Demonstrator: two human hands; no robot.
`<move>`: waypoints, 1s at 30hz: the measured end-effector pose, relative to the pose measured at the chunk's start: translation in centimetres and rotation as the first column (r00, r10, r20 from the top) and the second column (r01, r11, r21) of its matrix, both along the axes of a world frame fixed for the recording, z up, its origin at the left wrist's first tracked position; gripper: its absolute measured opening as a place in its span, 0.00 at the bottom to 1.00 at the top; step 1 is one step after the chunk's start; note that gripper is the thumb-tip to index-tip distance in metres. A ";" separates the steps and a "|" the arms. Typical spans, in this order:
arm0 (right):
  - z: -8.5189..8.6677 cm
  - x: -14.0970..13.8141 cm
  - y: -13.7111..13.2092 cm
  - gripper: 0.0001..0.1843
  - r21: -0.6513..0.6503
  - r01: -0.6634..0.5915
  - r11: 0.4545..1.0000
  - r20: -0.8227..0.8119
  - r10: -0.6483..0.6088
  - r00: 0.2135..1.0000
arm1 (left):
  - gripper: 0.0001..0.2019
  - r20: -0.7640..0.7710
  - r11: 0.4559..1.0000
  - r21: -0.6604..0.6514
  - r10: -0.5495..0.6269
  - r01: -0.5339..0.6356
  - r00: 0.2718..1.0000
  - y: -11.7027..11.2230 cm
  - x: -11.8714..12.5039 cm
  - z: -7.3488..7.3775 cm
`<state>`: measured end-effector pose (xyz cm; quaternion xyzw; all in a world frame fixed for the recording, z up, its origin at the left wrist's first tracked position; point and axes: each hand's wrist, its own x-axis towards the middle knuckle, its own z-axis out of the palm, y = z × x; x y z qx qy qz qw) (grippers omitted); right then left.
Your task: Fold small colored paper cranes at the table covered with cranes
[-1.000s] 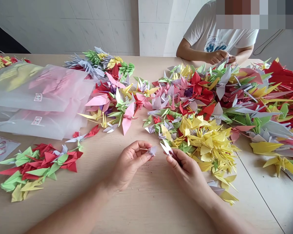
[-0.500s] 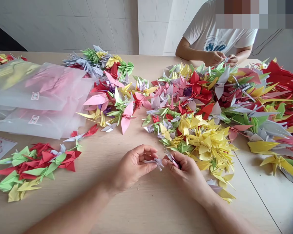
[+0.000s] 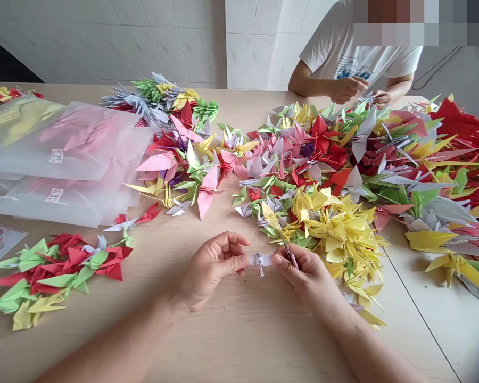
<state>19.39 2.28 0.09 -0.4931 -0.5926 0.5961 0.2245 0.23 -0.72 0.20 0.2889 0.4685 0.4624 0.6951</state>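
Here, a crisply folded, pale paper bird [image 3: 259, 259] stretches left to right between left hand [image 3: 217, 268] and right hand [image 3: 305, 271], each pinching a wing, thin prongs [image 3: 262, 271] pointing toward the wearer

I see a table [image 3: 239, 346] under the fingers [image 3: 235, 263]. Yellow paper birds [image 3: 335, 229] lie just past the right ones, cloudy bags [image 3: 77, 170] far to the left.
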 end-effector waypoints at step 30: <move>-0.3 0.1 0.1 0.20 -0.085 0.062 0.994 -0.151 -0.074 0.986 | 0.09 0.052 0.999 -0.023 0.047 -0.046 0.998 0.0 -0.2 0.3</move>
